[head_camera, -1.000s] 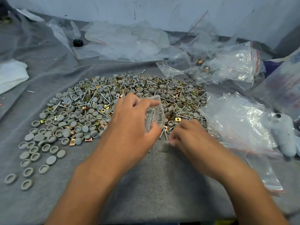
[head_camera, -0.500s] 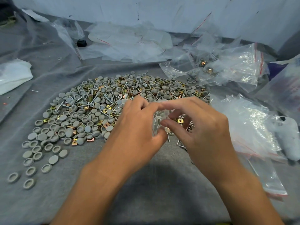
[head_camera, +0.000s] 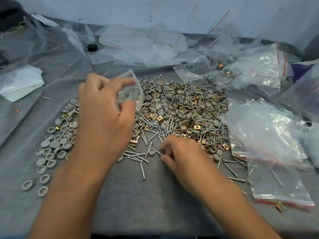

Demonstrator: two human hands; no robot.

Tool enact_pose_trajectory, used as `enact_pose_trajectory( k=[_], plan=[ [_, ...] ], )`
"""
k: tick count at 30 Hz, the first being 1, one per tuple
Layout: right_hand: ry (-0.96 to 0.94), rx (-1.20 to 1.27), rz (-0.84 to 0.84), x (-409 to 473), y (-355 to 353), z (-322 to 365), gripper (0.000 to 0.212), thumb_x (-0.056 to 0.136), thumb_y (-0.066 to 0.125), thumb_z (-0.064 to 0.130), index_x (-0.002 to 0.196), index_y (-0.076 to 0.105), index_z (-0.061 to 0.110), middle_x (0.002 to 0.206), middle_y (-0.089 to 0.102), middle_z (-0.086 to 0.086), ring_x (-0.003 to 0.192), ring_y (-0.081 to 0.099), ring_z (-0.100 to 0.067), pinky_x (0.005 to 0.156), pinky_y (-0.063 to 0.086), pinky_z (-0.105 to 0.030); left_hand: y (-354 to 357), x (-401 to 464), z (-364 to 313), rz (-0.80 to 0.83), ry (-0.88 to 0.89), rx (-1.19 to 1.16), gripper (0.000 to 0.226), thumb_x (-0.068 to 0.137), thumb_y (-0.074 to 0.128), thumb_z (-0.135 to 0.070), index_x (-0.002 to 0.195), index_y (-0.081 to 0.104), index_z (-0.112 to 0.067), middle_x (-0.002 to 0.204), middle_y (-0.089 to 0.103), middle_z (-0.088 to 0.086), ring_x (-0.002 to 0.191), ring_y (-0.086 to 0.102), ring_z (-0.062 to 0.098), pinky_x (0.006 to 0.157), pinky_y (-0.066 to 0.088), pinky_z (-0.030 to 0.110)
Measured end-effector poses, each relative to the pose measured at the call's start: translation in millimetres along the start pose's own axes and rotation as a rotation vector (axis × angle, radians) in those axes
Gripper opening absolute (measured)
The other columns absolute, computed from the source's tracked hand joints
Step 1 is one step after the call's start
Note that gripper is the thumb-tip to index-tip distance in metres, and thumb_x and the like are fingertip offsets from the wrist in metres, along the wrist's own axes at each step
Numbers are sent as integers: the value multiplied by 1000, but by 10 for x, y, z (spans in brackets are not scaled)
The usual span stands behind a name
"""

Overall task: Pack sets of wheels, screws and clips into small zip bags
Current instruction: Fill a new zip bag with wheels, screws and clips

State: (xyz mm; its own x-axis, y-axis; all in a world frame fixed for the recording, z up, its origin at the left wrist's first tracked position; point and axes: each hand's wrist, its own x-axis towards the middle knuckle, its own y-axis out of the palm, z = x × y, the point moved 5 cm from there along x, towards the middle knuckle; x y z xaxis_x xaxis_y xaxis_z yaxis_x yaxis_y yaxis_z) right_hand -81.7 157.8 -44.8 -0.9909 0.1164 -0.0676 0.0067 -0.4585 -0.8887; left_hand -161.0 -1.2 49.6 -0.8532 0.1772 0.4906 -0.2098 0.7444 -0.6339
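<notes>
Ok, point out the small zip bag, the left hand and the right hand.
small zip bag (head_camera: 136, 87): head view, clear upper side.
left hand (head_camera: 105, 116): head view, back of hand.
right hand (head_camera: 186, 157): head view, back of hand.

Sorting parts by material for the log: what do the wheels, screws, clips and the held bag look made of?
Wheels: matte grey, likely plastic or rubber.
Screws: shiny silver, probably plated steel.
Clips: glinting gold-yellow, probably plated sheet metal.
Bag, in the left hand: clear, crinkled thin plastic.
</notes>
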Motion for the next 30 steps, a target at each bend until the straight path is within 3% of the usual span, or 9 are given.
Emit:
enact_pose_trajectory(
  k=[3, 8, 11, 15, 20, 24, 30],
  plan=[
    [-28, 55, -11, 4, -28, -1, 13, 102, 56, 34, 113, 63, 34, 106, 57, 12, 102, 56, -13, 88, 48, -34, 133, -43, 74, 145, -28, 34, 42, 90, 50, -15, 126, 64, -31, 96, 38, -7, 85, 46, 15, 77, 35, 27],
    [-247, 59, -20, -64, 21, 341, 4, 100, 59, 35, 104, 59, 34, 105, 50, 15, 103, 47, -11, 82, 43, -30, 172, -60, 87, 205, 0, 2, 45, 91, 49, -12, 125, 64, -38, 94, 37, -16, 81, 44, 0, 69, 32, 16],
    [-251, -67, -36, -64, 70, 410, 6, 99, 59, 36, 102, 55, 33, 107, 56, 15, 102, 43, -12, 74, 31, -25, 227, -79, 70, 251, 3, -20, 45, 92, 51, -12, 127, 64, -39, 95, 38, -16, 79, 45, 0, 69, 33, 11],
    [-254, -109, -60, -61, 58, 435, 4, 100, 55, 30, 97, 53, 29, 97, 62, 10, 95, 46, -16, 71, 34, -31, 251, -95, 57, 266, 4, -23, 43, 92, 52, -18, 127, 63, -41, 94, 37, -17, 79, 44, -2, 66, 34, 11],
    [-245, -62, -31, -55, -11, 383, 9, 97, 61, 34, 97, 52, 31, 95, 57, 14, 97, 42, -10, 73, 36, -31, 236, -98, 78, 276, -8, -31, 42, 93, 52, -23, 128, 60, -44, 93, 37, -18, 82, 44, -4, 65, 36, 9],
    [-284, -177, -51, -55, 19, 471, 13, 93, 61, 17, 89, 53, 27, 86, 62, 11, 84, 41, -15, 65, 22, -28, 229, -101, 75, 287, -9, -50, 41, 92, 51, -25, 128, 60, -43, 94, 38, -17, 85, 43, -8, 71, 35, 2],
    [-236, -84, -127, -41, -94, 281, 19, 88, 68, 22, 89, 52, 33, 74, 41, 21, 86, 46, -12, 64, 36, -33, 208, -116, 71, 294, -18, -69, 45, 87, 45, -34, 128, 60, -43, 93, 38, -19, 84, 42, -12, 71, 35, 0]
  ],
)
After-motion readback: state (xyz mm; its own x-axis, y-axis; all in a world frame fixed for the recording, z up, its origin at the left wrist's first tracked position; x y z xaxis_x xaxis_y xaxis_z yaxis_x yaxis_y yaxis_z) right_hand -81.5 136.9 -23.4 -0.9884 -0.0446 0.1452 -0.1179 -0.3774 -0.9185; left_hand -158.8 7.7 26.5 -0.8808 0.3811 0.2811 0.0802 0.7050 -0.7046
